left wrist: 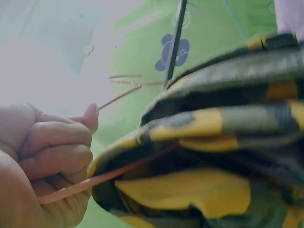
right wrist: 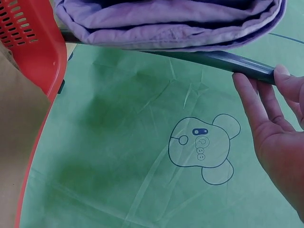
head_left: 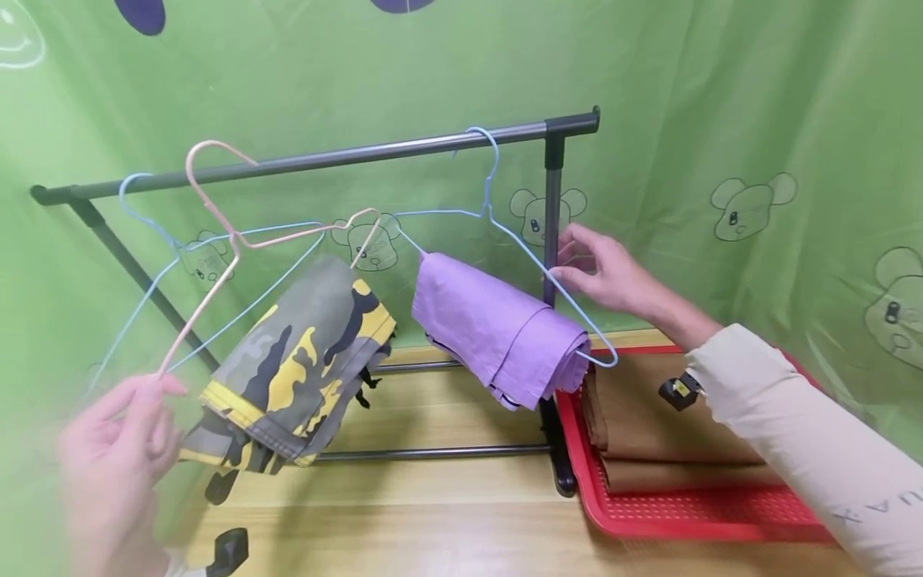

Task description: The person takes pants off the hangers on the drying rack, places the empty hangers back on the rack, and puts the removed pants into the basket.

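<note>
My left hand grips the lower left corner of a pink hanger. Folded grey, black and yellow camouflage trousers or similar cloth hang over this hanger, tilted. The hanger's hook overlaps the top rail of a clothes rack in the head view. With thumb and fingers on opposite sides, my right hand holds the rack's right upright post. Close to its left, a folded purple garment hangs from a blue hanger hooked on the rail. The left wrist view shows the camouflage cloth beside the curled fingers.
Another blue hanger hangs bare at the rail's left end. At the right, a red basket holds folded brown cloth on the wood-look floor. A green curtain with bear prints surrounds the rack.
</note>
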Motion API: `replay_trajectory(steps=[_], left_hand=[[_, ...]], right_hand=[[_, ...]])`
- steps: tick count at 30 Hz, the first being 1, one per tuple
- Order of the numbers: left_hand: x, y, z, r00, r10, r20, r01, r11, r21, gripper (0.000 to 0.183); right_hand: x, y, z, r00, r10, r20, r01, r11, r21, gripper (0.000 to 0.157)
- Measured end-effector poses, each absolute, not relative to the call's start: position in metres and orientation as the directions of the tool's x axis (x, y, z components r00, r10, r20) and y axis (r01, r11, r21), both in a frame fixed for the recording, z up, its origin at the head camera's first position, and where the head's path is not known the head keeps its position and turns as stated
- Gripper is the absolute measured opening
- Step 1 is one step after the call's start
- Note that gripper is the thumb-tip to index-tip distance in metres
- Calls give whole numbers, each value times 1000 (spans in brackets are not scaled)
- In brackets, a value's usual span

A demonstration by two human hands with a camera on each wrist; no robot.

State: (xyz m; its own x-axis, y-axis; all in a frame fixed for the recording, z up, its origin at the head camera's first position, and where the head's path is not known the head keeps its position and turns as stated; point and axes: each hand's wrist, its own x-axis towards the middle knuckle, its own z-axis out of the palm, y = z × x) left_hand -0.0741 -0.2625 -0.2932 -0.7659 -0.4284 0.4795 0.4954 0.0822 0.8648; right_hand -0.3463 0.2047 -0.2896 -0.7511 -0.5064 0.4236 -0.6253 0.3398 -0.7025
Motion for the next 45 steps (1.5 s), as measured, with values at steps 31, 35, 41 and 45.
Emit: replay_trajectory(steps=[31, 35, 41, 45], left_hand=[[-36, -309, -320, -818, -6, 575, 570, -138, 810, 41], [-36, -304, -321, -813, 16, 581, 572, -158, 805, 42], [-48, -290, -315, -819, 70, 569, 562, -96, 821, 42], [-60, -280, -313, -781, 148, 606, 594, -124, 795, 45]], right_hand=[[-355, 200, -291, -774, -504, 384, -566, 279, -776, 22], [-356, 200, -291, -781, -499, 377, -557, 280, -782, 23], [-353, 205, -292, -787, -505, 353, -528, 259, -809, 29], [-352, 207, -291, -774, -523, 357, -542, 256, -801, 35]])
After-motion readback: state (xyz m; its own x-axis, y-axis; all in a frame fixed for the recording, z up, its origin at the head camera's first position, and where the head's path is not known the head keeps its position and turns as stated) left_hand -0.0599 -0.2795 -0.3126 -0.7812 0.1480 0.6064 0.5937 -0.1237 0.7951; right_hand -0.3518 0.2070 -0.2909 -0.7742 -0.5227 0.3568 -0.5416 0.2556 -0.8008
